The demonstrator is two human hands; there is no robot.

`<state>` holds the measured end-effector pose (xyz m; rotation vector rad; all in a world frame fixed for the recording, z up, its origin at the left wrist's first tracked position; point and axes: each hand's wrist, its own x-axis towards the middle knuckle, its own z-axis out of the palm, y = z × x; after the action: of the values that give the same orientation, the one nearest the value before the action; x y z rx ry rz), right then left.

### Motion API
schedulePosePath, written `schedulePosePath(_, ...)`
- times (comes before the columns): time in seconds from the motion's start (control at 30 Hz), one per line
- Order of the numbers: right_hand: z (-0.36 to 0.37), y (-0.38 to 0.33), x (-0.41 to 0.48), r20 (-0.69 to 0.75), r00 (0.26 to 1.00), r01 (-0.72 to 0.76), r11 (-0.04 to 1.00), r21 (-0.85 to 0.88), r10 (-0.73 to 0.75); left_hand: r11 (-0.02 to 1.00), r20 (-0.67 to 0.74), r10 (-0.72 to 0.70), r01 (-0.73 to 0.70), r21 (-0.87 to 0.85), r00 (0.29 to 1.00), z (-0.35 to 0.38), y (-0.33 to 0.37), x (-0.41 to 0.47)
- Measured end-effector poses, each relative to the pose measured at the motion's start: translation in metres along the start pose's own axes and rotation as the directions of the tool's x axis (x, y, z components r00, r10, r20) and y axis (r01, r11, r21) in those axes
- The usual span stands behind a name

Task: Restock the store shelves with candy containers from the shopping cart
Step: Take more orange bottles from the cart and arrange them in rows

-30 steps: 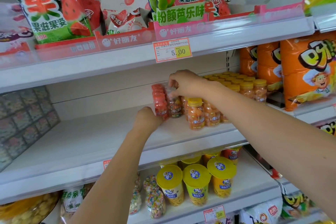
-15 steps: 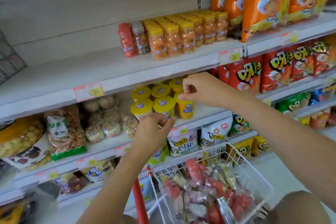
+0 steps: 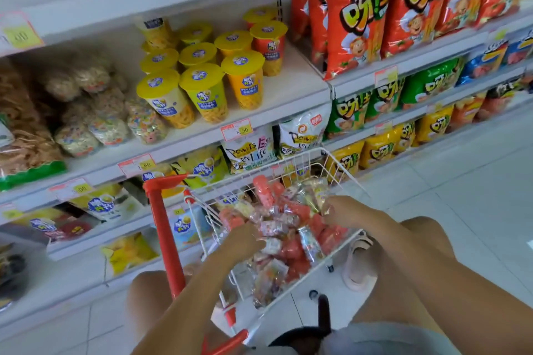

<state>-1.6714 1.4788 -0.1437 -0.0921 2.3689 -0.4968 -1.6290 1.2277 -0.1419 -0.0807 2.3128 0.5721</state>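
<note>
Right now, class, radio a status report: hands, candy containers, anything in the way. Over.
Left hand and right hand in shopping cart, on the pile; grip unclear. Candy containers heaped in cart. Nothing over the pile.

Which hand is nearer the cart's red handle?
Left. The left hand is just right of the red handle; the right hand is farther right, beyond the left hand.

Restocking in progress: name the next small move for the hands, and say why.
Probably grip a container in each hand and lift out: left hand and right hand are down among the candy containers in the shopping cart, no clear grip visible.
</note>
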Motion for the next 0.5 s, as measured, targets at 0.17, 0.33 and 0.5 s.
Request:
schedulePosePath(0.17, 0.035, 0.009, 0.008, 0.074, 0.997, 0.004, 1.0, 0.024, -0.006, 0.996, 0.164, -0.082, 0.076, 0.045, 0.983, 0.028, -0.011, 0.019)
schedulePosePath(0.33, 0.043, 0.007, 0.02, -0.041, 0.999, -0.029, 0.998, 0.049, 0.031, 0.993, 0.0, -0.056, 0.056, 0.099, 0.998, 0.034, 0.002, 0.03)
schedulePosePath(0.5, 0.043, 0.011, 0.028, -0.079, 0.99, -0.124, 0.991, -0.055, 0.12, 0.991, -0.015, -0.055, 0.056, 0.125, 0.998, 0.037, 0.01, 0.042)
